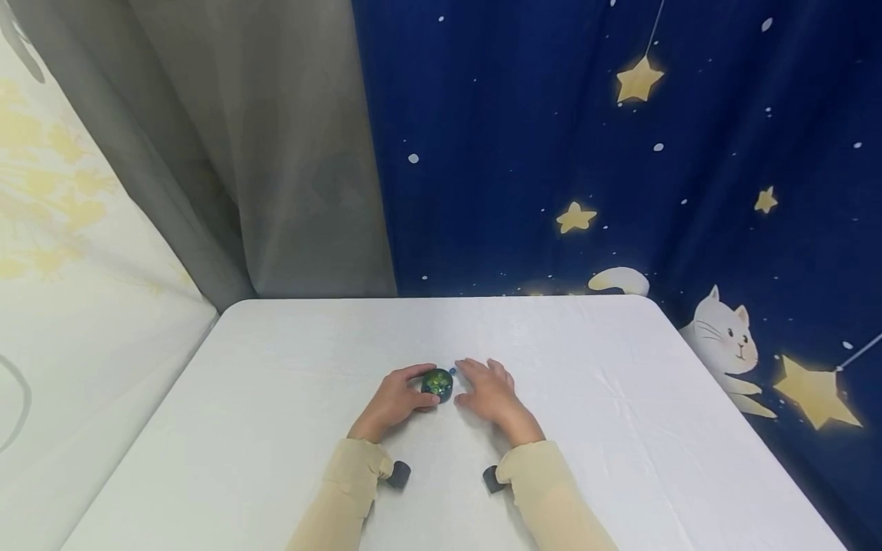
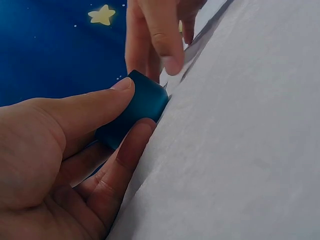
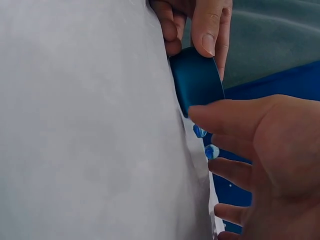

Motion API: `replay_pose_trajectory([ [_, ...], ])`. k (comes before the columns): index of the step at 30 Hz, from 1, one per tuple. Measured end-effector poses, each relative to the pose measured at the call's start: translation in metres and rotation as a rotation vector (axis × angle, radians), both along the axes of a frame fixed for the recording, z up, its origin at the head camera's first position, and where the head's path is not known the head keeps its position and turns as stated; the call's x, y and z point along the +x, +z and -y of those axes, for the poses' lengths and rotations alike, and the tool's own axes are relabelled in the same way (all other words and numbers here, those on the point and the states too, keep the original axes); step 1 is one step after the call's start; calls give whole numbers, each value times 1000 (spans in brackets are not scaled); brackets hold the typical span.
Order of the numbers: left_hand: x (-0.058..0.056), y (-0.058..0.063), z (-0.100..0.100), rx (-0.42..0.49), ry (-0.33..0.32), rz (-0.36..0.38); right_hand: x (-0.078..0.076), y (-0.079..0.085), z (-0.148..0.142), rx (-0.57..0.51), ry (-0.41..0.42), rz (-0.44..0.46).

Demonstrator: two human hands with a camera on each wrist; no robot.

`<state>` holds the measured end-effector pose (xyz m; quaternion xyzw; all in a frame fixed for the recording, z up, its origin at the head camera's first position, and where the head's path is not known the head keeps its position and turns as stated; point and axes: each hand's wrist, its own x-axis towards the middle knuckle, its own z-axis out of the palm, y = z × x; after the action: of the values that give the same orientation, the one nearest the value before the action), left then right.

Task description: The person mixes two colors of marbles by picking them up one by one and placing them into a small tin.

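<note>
A small round teal tin [image 1: 437, 385], its top showing a mottled green pattern, sits on the white table. My left hand [image 1: 397, 398] grips it from the left, thumb on the near side and fingers round the far side. Its smooth teal side wall [image 2: 145, 102] shows in the left wrist view. Just right of the tin is my right hand [image 1: 489, 392], fingers spread and loosely bent, holding nothing. Two shiny blue beads, one nearer the tin [image 3: 200, 131] and one by the fingertips [image 3: 212, 151], lie between the tin and the right fingers.
The white-covered table [image 1: 276, 428] has rounded far corners. Behind it hang a grey curtain [image 1: 296, 153] and a dark blue curtain [image 1: 496, 153] with stars and a white cat. Dark wrist devices [image 1: 398, 474] are worn under both cream sleeves.
</note>
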<state>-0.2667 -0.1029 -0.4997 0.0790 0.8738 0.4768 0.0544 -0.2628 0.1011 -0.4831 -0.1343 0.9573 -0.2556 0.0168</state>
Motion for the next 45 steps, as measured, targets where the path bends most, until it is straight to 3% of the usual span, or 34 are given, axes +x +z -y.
replay_pose_trajectory([
  [6,-1,1,0,-19,7,13,-5,0,3,-94,-75,-91],
  [13,-4,1,1,-11,15,23,-8,2,5,-170,-120,-95],
  [34,0,3,-2,-10,20,27,-6,8,1,-326,-116,-237],
  [45,1,4,-1,-19,24,32,-5,12,3,-381,-80,-228],
])
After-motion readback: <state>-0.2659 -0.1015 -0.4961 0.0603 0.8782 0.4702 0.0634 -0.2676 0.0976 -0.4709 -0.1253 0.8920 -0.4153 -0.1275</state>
